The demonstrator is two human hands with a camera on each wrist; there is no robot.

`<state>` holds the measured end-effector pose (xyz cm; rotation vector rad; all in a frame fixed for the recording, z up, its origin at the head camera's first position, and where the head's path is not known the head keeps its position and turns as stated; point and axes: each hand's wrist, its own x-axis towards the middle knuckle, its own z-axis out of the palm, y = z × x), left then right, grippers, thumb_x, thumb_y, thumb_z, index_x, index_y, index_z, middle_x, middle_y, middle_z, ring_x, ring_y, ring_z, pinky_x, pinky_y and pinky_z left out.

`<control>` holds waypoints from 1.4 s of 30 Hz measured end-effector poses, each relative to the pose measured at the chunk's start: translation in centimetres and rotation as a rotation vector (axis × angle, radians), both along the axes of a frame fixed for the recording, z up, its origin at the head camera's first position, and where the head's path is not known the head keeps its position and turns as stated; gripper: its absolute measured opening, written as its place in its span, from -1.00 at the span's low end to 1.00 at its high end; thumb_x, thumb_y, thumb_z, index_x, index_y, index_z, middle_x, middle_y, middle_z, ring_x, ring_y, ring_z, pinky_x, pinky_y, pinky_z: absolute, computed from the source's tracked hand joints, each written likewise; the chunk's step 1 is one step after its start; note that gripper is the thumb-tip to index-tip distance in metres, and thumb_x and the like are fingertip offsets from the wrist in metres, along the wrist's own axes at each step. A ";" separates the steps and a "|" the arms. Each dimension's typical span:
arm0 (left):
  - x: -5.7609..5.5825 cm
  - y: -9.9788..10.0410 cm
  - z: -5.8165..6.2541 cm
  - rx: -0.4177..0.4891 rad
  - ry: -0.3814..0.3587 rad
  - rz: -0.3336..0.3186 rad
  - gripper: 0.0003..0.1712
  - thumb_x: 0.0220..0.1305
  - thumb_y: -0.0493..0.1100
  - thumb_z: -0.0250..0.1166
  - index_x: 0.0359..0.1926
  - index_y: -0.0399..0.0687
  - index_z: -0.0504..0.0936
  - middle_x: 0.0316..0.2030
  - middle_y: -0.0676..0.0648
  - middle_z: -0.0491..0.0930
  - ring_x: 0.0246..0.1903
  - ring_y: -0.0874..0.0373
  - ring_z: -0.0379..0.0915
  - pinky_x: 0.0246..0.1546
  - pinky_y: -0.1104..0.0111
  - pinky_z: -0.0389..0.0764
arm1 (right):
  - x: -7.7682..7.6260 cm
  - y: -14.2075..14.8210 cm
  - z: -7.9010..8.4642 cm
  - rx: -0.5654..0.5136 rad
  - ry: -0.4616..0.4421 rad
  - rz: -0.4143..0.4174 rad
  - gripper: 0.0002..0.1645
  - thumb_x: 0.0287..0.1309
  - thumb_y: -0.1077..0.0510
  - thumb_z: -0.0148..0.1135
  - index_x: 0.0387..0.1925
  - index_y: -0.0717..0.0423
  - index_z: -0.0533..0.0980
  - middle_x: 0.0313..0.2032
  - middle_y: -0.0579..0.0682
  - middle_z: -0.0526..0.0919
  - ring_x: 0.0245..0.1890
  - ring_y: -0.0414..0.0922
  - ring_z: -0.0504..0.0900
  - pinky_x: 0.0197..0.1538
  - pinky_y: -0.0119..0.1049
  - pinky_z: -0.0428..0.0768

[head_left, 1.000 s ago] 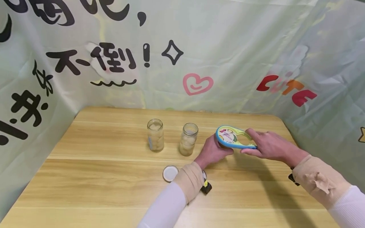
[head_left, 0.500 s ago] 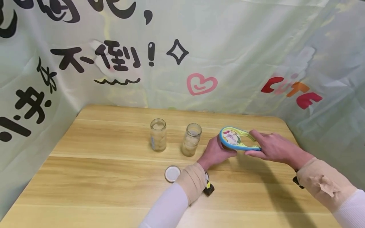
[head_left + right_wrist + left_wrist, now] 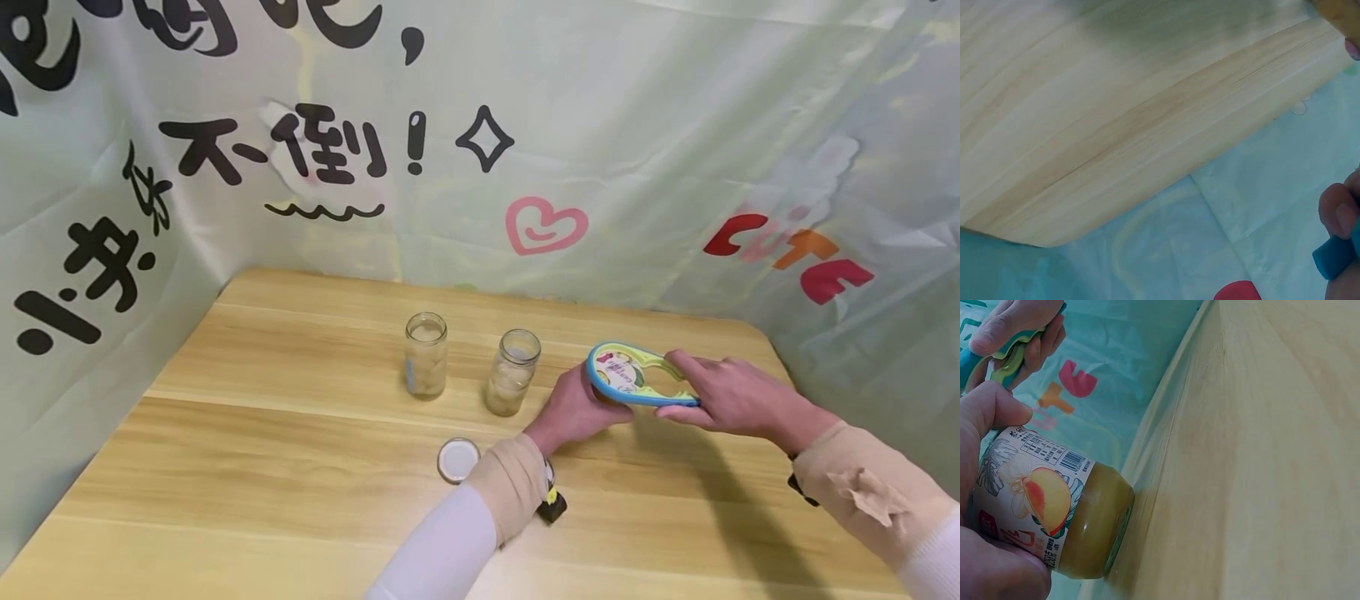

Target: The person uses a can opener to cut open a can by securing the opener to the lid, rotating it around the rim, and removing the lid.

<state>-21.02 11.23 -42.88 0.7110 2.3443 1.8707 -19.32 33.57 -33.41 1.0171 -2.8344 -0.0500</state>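
Observation:
My left hand [image 3: 573, 410] grips a glass jar [image 3: 1054, 506] with a peach-printed label and yellowish contents. In the left wrist view its side shows close to the wooden tabletop, but I cannot tell whether it touches. Over the jar's top sits a blue and yellow-green jar opener [image 3: 621, 369], which hides the lid in the head view. My right hand [image 3: 738, 393] holds the opener by its handle end, thumb on one side and fingers on the other. At the right wrist view's edge, only fingertips and a blue handle end [image 3: 1335, 257] show.
Two lidless glass jars [image 3: 426, 358] with pale contents stand upright left of my hands, the nearer one [image 3: 513, 375] beside my left hand. A round lid [image 3: 458, 460] lies white inside up near my left wrist. A printed cloth [image 3: 450, 233] hangs behind the table [image 3: 262, 467].
The head view has shifted slightly, so the whole scene sits a little further right in it. Both hands keep their hold on the jar and the opener, with no clear turn visible.

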 end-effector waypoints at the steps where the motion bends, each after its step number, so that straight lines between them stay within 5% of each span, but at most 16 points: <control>1: 0.0 0.0 0.0 -0.001 0.003 0.001 -0.30 -0.16 -0.14 0.51 0.08 0.12 0.44 -0.20 0.22 0.54 -0.23 0.39 0.47 -0.20 0.55 0.49 | -0.1 0.0 0.0 0.002 -0.001 0.004 -0.19 -0.08 -0.36 0.35 0.00 0.06 0.28 -0.52 -0.17 0.42 -0.76 -0.36 0.21 -0.65 -0.43 0.31; 27: -0.2 -0.2 -0.2 0.024 0.030 -0.031 -0.27 -0.12 -0.16 0.50 0.14 0.10 0.43 -0.12 0.19 0.56 -0.16 0.42 0.46 -0.13 0.57 0.48 | -2.3 0.9 -0.2 0.023 0.088 0.182 -0.14 -0.17 -0.31 0.41 0.01 0.10 0.28 -0.45 -0.11 0.48 -0.75 -0.39 0.19 -0.67 -0.41 0.33; 42: -0.4 -0.1 -0.5 0.044 0.031 -0.044 -0.26 -0.13 -0.17 0.51 0.14 0.12 0.43 -0.11 0.20 0.56 -0.14 0.42 0.47 -0.12 0.56 0.49 | -2.9 1.0 -0.1 0.005 0.087 0.218 -0.13 -0.25 -0.25 0.48 0.01 0.10 0.31 -0.47 -0.17 0.46 -0.76 -0.40 0.13 -0.68 -0.44 0.26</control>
